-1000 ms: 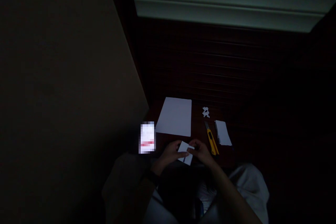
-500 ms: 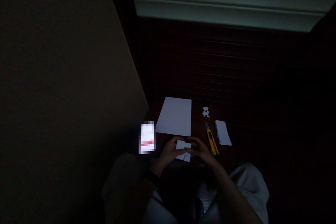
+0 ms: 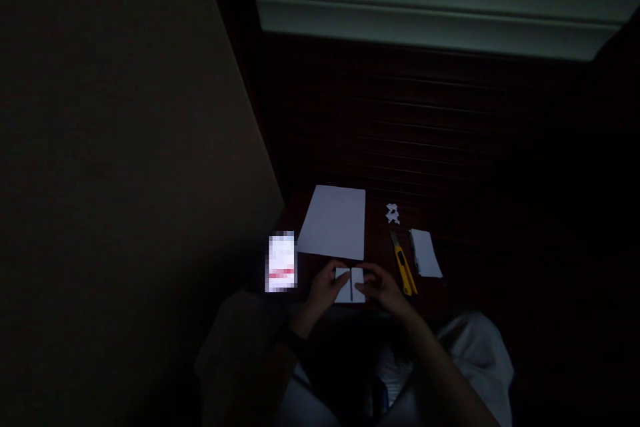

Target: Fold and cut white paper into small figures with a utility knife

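The scene is very dark. A small white folded paper (image 3: 351,285) with a dark crease down its middle lies at the near edge of the dark table (image 3: 377,250). My left hand (image 3: 323,290) grips its left side with bent fingers. On the paper's right side my right hand (image 3: 383,287) does the same. A yellow utility knife (image 3: 403,267) lies just right of my right hand.
A large white sheet (image 3: 335,221) lies behind the hands. A lit phone screen (image 3: 281,261) glows at the left. A small crumpled white paper piece (image 3: 393,213) and a white slip (image 3: 425,253) lie near the knife. A wall stands to the left.
The small paper was tilted between my hands; now it lies squarer and flatter on the table, with a centre crease showing. Both hands shifted slightly forward.
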Available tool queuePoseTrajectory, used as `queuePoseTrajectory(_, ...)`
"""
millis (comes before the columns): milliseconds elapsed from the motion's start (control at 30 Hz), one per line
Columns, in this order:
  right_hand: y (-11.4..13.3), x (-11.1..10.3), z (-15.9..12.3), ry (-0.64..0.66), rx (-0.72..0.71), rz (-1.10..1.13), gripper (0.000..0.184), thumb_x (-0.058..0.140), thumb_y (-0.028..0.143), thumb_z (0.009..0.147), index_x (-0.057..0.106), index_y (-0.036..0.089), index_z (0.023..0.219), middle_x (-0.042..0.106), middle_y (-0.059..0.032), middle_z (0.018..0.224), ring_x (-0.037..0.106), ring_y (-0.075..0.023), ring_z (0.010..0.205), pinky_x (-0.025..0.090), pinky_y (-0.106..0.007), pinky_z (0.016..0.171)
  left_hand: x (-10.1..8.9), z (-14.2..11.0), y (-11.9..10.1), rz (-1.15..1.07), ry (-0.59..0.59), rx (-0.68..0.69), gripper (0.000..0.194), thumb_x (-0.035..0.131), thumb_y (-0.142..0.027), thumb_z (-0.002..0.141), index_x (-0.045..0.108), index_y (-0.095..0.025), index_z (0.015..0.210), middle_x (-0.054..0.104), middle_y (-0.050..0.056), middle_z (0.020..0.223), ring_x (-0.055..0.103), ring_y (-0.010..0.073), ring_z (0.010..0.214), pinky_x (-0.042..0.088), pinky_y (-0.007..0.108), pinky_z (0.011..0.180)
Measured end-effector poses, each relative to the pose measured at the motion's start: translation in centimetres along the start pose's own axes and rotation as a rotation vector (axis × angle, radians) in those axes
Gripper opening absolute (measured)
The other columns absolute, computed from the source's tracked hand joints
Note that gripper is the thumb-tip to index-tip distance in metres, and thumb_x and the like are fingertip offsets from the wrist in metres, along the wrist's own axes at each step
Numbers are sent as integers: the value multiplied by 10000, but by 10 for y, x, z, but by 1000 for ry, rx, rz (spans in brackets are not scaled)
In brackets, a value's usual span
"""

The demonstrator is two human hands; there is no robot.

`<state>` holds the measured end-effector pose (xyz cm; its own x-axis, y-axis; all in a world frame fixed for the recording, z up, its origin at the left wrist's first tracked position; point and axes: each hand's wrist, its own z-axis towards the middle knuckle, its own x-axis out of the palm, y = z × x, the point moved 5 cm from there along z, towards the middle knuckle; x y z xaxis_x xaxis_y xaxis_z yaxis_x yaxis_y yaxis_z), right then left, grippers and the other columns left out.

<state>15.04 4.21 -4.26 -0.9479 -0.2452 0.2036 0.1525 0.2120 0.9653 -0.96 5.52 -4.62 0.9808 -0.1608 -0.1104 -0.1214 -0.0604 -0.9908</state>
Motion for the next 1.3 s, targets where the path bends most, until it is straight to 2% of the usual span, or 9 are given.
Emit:
queuePoseTrajectory(200, 0, 1, 0, -21, -46, -47, 522, 711, 305, 663, 506, 240, 1139, 647, 12, 778, 595, -150, 650, 455, -273, 606, -6, 1, 1, 21, -29, 43, 236, 565, -360, 778, 599, -164, 905, 642, 25, 757, 596, 149, 649, 439, 225, 559)
queuePoseTrajectory(367, 0, 4, -1, -30, -66, -115, 470, 714, 285, 664, 522, 221, 1089, 653, 1, 786, 610, -170, 714, 468, -288, 657, -4, 3, 5, -42, 40, 3, 309, 579, -361, 771, 641, -136, 972, 684, 86, 891, 635, 202, 771, 482, 280, 662)
queuePoseTrajectory(500, -2, 5, 0, -17, -77, -129, 441, 702, 265, 678, 515, 207, 1073, 652, -9, 801, 619, -182, 742, 481, -292, 658, -5, 2, 7, -54, 45, -5, 327, 586, -370, 764, 661, -127, 970, 690, 101, 935, 639, 225, 831, 490, 304, 713)
queuePoseTrajectory(767, -7, 4, 1, -24, -64, -158, 449, 703, 260, 669, 513, 211, 1073, 646, 3, 782, 621, -172, 709, 488, -277, 620, -5, -2, -2, -61, 62, 24, 370, 659, -343, 706, 647, -124, 1004, 687, 99, 946, 638, 218, 832, 496, 290, 708)
queuePoseTrajectory(967, -2, 6, -1, -17, -56, -159, 476, 712, 311, 661, 511, 206, 1079, 638, 8, 759, 617, -164, 683, 485, -269, 603, -3, 0, 3, 5, 14, 32, 351, 701, -329, 665, 662, -128, 950, 693, 92, 903, 642, 212, 799, 496, 272, 679)
queuePoseTrajectory(1300, 5, 5, -4, -35, -68, -233, 478, 708, 322, 672, 528, 210, 1100, 581, 44, 656, 550, -116, 580, 433, -220, 541, -3, -1, 9, -6, 23, 9, 383, 706, -347, 659, 673, -137, 978, 704, 89, 889, 650, 214, 764, 499, 268, 641)
